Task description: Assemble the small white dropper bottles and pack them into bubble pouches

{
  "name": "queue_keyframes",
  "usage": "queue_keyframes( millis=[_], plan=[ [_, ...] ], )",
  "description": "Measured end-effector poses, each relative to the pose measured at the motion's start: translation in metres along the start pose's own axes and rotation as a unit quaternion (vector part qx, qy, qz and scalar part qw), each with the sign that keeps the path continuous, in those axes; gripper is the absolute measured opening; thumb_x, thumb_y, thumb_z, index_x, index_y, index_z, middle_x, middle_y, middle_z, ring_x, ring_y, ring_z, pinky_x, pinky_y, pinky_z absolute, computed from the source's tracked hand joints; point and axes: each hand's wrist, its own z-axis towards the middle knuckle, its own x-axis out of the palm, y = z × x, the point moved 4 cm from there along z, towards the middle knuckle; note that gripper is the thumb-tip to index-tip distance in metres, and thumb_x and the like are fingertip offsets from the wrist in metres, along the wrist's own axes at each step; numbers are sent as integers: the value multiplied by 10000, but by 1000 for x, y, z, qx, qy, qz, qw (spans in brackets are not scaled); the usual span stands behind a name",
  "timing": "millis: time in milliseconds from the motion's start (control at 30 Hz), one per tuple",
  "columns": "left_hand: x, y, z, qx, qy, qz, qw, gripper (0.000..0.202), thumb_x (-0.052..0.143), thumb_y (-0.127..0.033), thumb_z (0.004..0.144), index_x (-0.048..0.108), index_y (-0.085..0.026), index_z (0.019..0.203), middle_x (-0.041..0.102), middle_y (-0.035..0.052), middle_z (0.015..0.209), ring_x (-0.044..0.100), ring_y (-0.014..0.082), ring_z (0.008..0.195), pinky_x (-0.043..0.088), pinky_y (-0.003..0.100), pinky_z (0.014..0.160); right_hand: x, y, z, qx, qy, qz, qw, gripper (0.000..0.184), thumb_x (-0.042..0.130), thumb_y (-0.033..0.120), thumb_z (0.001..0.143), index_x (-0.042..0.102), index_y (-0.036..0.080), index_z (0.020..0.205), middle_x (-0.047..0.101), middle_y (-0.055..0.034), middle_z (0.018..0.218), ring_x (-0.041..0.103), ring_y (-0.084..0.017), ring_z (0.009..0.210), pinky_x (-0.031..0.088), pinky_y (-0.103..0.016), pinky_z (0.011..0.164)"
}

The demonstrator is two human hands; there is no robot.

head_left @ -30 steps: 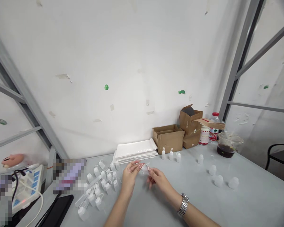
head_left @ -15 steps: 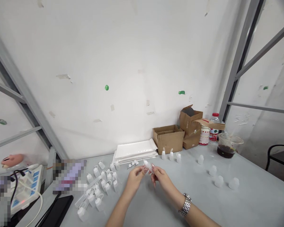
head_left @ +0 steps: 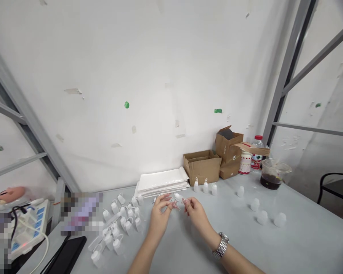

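Note:
Over the middle of the table, my left hand [head_left: 159,213] and my right hand [head_left: 196,214] meet around a small translucent white dropper bottle [head_left: 177,196]. The thumb and fingertips of my right hand, above a metal watch, pinch the bottle, most of which is hidden. My left thumb and fingers close on a thin white strap cap [head_left: 175,206] beside the nozzle; its exact shape is hard to make out. To the left stand many similar capped bottles [head_left: 108,240]. A few small white caps, partly hidden, lie behind my left hand.
White envelopes [head_left: 162,180] are stacked at the back. An open cardboard box [head_left: 204,169] and a brown paper bag [head_left: 228,160] stand beside them, with small capped bottles [head_left: 205,187] in front. Uncapped bottles [head_left: 280,219] and a drink bowl [head_left: 271,181] are right; a black phone [head_left: 65,255] is left.
My hands have drawn slightly apart at the bottle. My left fingers have spread and lifted, and a thin white strap now shows between them. The camera has shifted slightly.

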Motion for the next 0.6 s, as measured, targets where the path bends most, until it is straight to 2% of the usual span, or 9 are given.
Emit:
queue_keyframes(
  millis=[200, 333, 467, 600],
  plan=[
    [-2, 0, 1, 10, -6, -8, 1000, 205, 662, -383, 619, 662, -197, 534, 575, 98, 1067, 519, 243, 1024, 372, 343, 914, -5, 4, 0, -9, -28, -19, 999, 379, 510, 581, 697, 485, 203, 672, 523, 15, 551, 490, -159, 536, 373, -281, 542],
    [-4, 4, 5, -1, -16, -33, 999, 221, 672, -405, 603, 668, -186, 571, 635, 98, 978, 551, 247, 997, 393, 341, 899, -5, 6, 3, -8, 0, 12, 1000, 406, 529, 594, 680, 504, 189, 697, 536, 7, 558, 498, -162, 543, 386, -289, 558],
    [-5, 12, 7, -85, -29, -145, 985, 304, 659, -431, 612, 678, -157, 741, 702, 80, 820, 631, 237, 854, 430, 388, 878, -5, 12, 2, -23, 9, 49, 998, 409, 525, 592, 694, 506, 185, 719, 533, 7, 588, 504, -157, 572, 396, -284, 577],
    [-7, 11, 6, -125, -50, -271, 953, 267, 666, -341, 640, 672, -140, 817, 710, 88, 885, 642, 224, 880, 421, 380, 920, -3, 17, -2, -30, 20, 37, 999, 385, 533, 568, 708, 509, 184, 695, 514, 14, 574, 493, -149, 570, 389, -274, 578]
  ],
)
